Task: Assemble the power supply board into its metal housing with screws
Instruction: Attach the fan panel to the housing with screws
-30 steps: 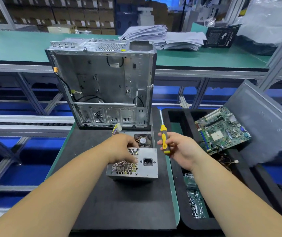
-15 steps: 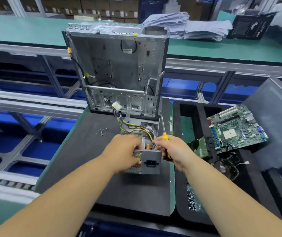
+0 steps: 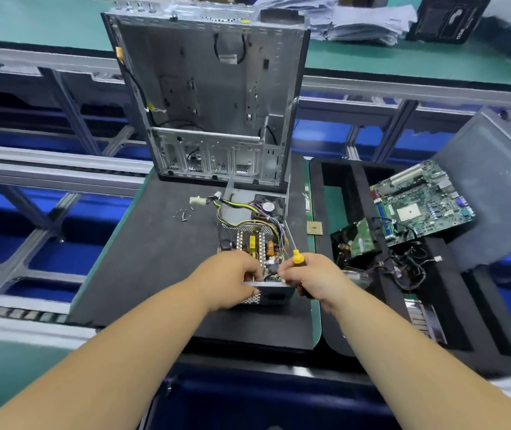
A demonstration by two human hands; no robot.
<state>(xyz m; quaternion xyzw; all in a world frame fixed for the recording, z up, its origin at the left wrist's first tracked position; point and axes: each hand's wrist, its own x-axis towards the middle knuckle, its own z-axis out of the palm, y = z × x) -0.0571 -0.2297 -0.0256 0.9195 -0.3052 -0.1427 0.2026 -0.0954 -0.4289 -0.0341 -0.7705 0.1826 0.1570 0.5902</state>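
Black foam matting covers the surface (image 3: 154,274) where my open grey metal housing (image 3: 266,294) sits, its yellow-and-green power supply board (image 3: 252,243) inside. My left hand (image 3: 229,279) grips the near wall; my right hand (image 3: 316,279) grips the yellow-handled screwdriver (image 3: 297,259). I'd steady the housing and seat the tip squarely before turning.

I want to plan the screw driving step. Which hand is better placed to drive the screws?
The right hand: it already grips the yellow screwdriver beside the power supply housing, which the left hand holds.
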